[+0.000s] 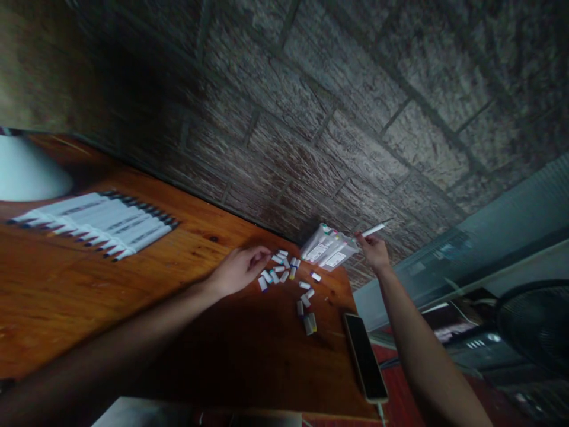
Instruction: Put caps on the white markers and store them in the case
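My left hand [240, 270] reaches across the wooden table [186, 308] with its fingers curled at the edge of a scatter of several small white marker caps [288, 276]. What the fingertips hold, if anything, is too small to make out. My right hand [374, 250] is raised beyond the table's right corner, closed on a white marker pen [374, 229] that points up and right. A clear plastic marker case [329, 249] with markers inside lies just left of that hand.
A row of several white markers [95, 224] lies side by side at the left of the table, near a white lamp base [24, 172]. A dark phone [365, 359] with a cable lies at the table's right edge. A brick wall [311, 107] stands behind; a black fan [536, 323] is at the right.
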The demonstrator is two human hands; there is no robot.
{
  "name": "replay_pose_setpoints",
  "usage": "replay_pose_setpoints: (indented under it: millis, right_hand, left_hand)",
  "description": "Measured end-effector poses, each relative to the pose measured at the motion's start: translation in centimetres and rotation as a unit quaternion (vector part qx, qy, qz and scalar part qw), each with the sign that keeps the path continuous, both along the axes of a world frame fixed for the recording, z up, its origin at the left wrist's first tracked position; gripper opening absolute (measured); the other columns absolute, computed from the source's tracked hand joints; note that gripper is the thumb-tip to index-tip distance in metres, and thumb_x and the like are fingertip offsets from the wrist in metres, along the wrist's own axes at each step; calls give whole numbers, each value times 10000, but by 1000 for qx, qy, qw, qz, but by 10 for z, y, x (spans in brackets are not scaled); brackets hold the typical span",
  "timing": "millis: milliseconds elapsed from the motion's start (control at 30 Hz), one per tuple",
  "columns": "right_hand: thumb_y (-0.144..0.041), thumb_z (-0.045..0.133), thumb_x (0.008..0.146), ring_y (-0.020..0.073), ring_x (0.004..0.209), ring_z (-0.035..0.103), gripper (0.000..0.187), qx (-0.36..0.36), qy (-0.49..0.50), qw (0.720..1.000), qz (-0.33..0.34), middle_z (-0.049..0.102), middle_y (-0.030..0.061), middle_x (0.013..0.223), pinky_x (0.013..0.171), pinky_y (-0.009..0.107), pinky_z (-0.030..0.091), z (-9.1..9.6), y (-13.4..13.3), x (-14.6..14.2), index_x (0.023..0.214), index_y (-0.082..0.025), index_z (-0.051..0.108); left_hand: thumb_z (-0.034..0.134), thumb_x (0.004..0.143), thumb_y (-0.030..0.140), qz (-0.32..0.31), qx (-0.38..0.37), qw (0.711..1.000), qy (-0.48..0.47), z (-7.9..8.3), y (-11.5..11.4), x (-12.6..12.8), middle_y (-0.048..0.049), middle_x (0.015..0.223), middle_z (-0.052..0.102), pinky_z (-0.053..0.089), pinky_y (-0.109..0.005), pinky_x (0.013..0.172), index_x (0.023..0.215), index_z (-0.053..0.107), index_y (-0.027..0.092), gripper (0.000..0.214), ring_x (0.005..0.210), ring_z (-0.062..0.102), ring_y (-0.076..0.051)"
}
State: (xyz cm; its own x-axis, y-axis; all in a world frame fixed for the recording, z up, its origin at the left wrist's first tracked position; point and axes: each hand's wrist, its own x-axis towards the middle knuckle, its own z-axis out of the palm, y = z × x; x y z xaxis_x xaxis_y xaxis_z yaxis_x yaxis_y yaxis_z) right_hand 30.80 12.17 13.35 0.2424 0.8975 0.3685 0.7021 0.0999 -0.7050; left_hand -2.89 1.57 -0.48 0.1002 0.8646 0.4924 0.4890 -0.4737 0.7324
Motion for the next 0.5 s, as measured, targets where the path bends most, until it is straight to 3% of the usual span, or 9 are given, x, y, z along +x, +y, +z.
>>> replay_pose_setpoints:
  millis: [167, 300, 400, 500]
  right_hand:
    - [-392, 716, 696, 211, 629, 615, 260, -46, -117, 992, -25, 685, 81, 594, 583, 290, 371, -9, 14, 0, 624, -142, 720]
    - [-371, 700, 723, 226, 668, 644, 245, -53, -164, 985, -22, 729, 107, 671, 607, 292, 386, -11, 14, -5, 708, -135, 764]
    - [-328, 678, 740, 220, 658, 648, 226, -36, -178, 983, -11, 733, 103, 666, 609, 286, 395, -8, 10, -4, 742, -126, 778]
    - [-370, 613, 799, 224, 698, 656, 344, 26, -176, 984, -3, 755, 142, 787, 634, 292, 429, -9, -3, -8, 933, -92, 764]
  left_hand:
    - [461, 956, 367, -50, -8, 995, 87, -3, 2, -3, -15, 756, 716, 414, -242, 605, 1009, 690, 205, 286, 640, 625, -153]
    - [554, 898, 322, -82, -26, 984, 153, -9, 1, -3, -8, 787, 726, 400, -244, 629, 911, 714, 239, 181, 690, 637, -162]
    - [616, 850, 310, -81, -39, 981, 172, -11, 0, -3, -6, 759, 721, 385, -251, 624, 860, 721, 248, 124, 691, 633, -172]
    - [593, 873, 347, -72, -41, 980, 181, -9, 0, -3, -5, 763, 722, 387, -252, 629, 891, 719, 253, 158, 694, 633, -173]
